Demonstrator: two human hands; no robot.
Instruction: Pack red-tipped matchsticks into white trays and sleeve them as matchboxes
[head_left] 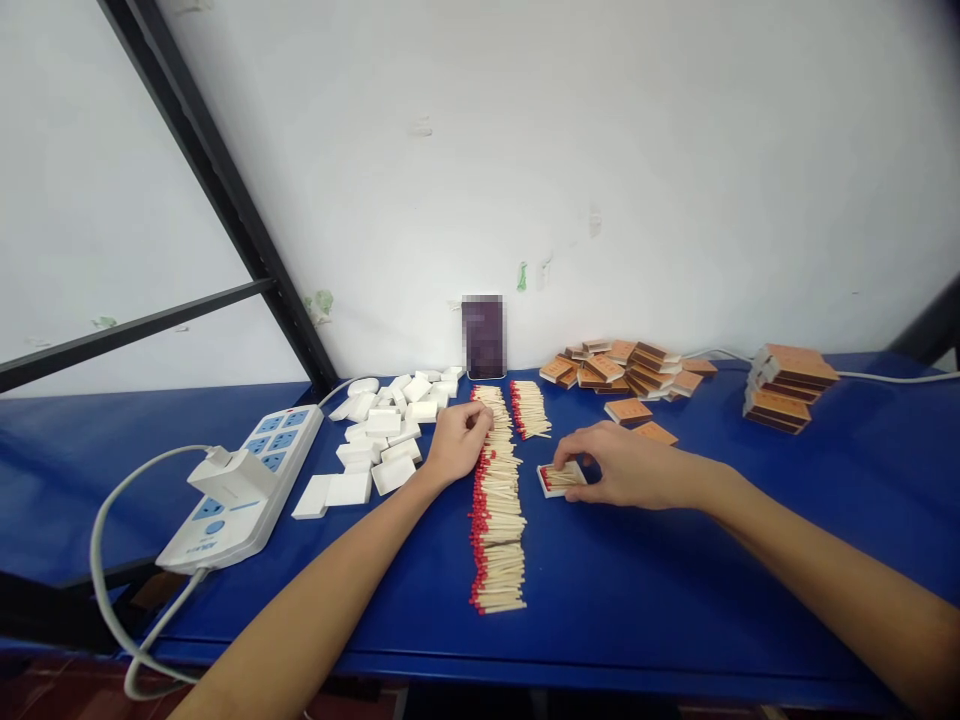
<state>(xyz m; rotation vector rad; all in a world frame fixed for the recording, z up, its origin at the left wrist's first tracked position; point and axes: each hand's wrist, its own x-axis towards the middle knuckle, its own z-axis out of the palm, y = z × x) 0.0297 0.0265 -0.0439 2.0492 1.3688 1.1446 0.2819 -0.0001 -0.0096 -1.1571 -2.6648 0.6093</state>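
A long row of red-tipped matches (pixel 497 500) lies down the middle of the blue table (pixel 675 560). My left hand (pixel 459 441) rests on the far part of that row, fingers curled and pinched on some matches. My right hand (pixel 626 464) holds a small white tray (pixel 561 479) partly filled with matches, fingers closed round its far side. A shorter batch of matches (pixel 529 408) lies just beyond.
Several empty white trays (pixel 382 435) lie left of the matches. Orange matchbox sleeves (pixel 622 368) are heaped at the back, with a stack (pixel 786 388) at right. A white power strip (pixel 251 480) with a plugged adapter sits left. A dark phone (pixel 484 336) leans on the wall.
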